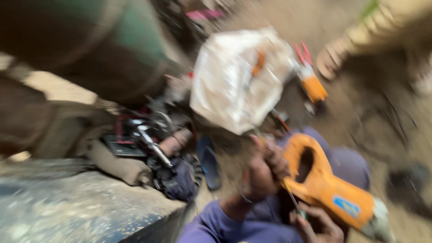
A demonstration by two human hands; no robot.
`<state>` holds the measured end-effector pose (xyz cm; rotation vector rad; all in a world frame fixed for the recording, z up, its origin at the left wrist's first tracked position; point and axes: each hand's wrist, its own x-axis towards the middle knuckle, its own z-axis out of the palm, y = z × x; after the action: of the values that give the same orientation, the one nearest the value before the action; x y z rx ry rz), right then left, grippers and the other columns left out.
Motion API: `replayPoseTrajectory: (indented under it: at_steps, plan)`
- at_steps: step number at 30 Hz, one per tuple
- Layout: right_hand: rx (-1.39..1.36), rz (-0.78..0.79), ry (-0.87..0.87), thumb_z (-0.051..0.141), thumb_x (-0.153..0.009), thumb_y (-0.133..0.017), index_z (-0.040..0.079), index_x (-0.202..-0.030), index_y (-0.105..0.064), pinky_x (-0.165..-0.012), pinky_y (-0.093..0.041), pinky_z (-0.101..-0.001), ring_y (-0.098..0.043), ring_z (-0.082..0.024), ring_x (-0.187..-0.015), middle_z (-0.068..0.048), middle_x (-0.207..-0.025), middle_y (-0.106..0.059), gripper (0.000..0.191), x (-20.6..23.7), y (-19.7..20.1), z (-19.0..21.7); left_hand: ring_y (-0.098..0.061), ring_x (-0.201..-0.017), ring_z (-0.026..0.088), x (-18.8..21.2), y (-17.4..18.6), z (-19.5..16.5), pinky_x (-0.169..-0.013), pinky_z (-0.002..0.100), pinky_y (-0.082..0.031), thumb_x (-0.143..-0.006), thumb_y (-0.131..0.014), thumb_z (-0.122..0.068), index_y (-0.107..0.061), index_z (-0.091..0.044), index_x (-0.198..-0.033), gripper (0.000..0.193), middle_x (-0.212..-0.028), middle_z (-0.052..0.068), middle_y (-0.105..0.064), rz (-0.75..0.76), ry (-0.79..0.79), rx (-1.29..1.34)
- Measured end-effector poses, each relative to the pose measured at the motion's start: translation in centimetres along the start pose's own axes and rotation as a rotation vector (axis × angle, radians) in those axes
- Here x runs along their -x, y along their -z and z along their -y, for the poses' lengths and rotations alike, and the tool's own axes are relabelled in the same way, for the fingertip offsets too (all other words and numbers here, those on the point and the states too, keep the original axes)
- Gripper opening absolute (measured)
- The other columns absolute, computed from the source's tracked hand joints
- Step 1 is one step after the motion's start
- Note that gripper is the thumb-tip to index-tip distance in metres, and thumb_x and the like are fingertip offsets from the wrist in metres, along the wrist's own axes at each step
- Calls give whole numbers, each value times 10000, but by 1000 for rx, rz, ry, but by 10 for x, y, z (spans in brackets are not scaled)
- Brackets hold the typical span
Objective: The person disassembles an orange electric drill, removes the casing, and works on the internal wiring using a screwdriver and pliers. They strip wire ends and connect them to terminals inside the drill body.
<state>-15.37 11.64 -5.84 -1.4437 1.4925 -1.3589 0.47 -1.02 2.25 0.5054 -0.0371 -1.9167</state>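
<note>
orange power tool (330,186) lay across the person's lap, nearest the lens. left hand (265,168) was closed on a thin metal rod (291,198) at the tool's handle; right hand (317,222) pinched the rod's lower end. work looked mid-way, rod not yet free. white bag (238,76) sat on the ground behind. heavy blur.

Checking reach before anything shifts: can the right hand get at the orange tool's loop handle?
Probably yes: the right hand sits low beside the orange tool, with nothing visible between it and the handle, though blur hides detail.
</note>
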Motion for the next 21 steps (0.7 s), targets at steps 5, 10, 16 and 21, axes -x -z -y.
replayPoseTrajectory:
  at_steps: [5, 10, 16, 21]
  plan:
    - [-53, 360, -515, 57, -819, -783, 28, -1196, -633, -843, -593, -316, -738, -190, -884, -152, -929, -758, 406, -22, -24, -44, -164, -494, 68, -8, 3, -9, -455, 237, -173, -1138, -318, -691, -327, -216, -803, 582, -642, -79, -213, 419, 124, 39]
    - [-84, 294, -642, 117, -838, -754, 28, -1258, -633, -800, -588, -304, -745, -186, -808, -149, -860, -779, 446, -19, -21, -39, -138, -484, 80, -8, 22, 9, -444, 240, -161, -1101, -290, -701, -305, -205, -788, 587, -628, -68, -195, 321, 105, 72]
    - [-174, 240, -422, 128, -839, -746, -4, -1247, -680, -738, -591, -302, -748, -180, -704, -142, -753, -788, 434, -26, -6, -30, -488, -644, 101, -2, -14, 5, -562, 310, -448, -1034, -481, -412, -544, -229, -999, 197, -778, -6, -496, 68, -170, -425]
    - [-42, -139, -48, 97, -842, -786, -8, -1209, -706, -936, -567, -332, -760, -186, -914, -112, -940, -789, 390, -21, 2, -20, -638, -1023, 407, 41, -48, -17, -904, 502, -499, -840, -706, -129, -481, 58, -1269, 520, -1125, 244, -582, 10, -1384, -1817]
